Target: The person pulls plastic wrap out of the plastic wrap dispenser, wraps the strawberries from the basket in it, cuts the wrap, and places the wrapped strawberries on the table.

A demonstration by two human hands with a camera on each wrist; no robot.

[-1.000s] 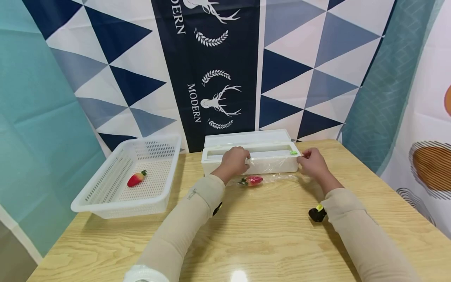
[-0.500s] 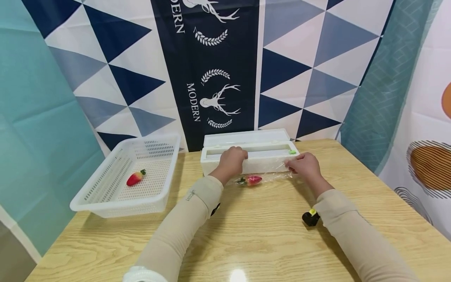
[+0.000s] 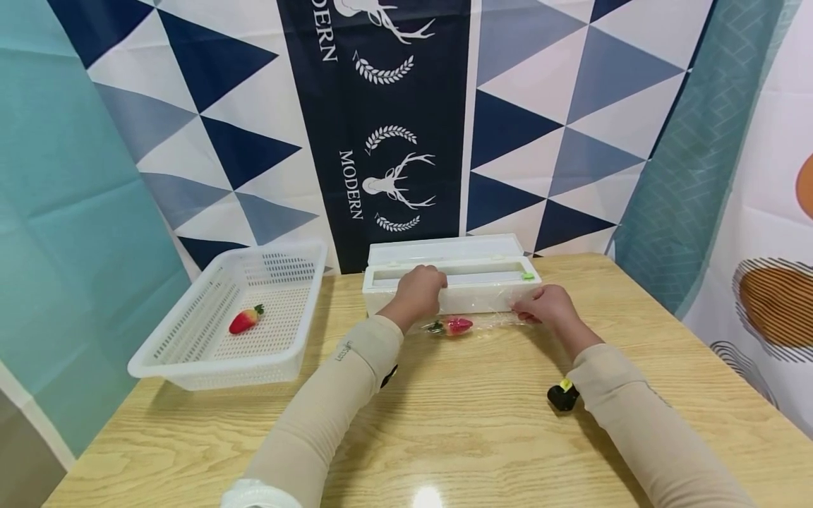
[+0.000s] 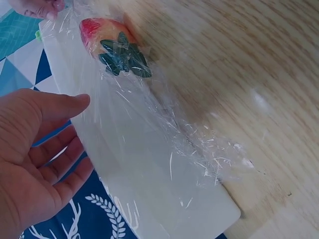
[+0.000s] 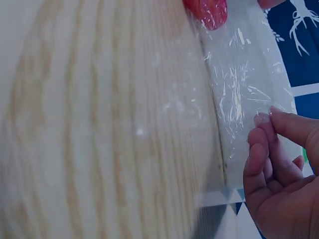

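A white plastic wrap dispenser (image 3: 484, 297) stands at the back of the table with its lid raised. Clear plastic wrap (image 5: 239, 84) comes down over its front and covers a strawberry (image 3: 457, 325) lying before it. My right hand (image 3: 546, 307) pinches the wrap between thumb and fingertips near the dispenser's right end. My left hand (image 4: 37, 154) is at the dispenser's front rim, its fingers loosely bent, the thumb in front and apart from the other fingers. A second strawberry (image 3: 245, 321) lies unwrapped in the white basket (image 3: 225, 375) on the left.
A small green piece (image 3: 528, 276) sits at the right end of the dispenser's rim. The wooden table (image 3: 444, 423) meets a patterned cloth (image 3: 394, 106) at the back. Black wrist devices, one seen at the right sleeve (image 3: 563, 395), hang under the forearms.
My right hand has moved left and slightly down along the dispenser's front, from its right corner, with the wrap in its fingers. The left hand and the strawberries stay in place.
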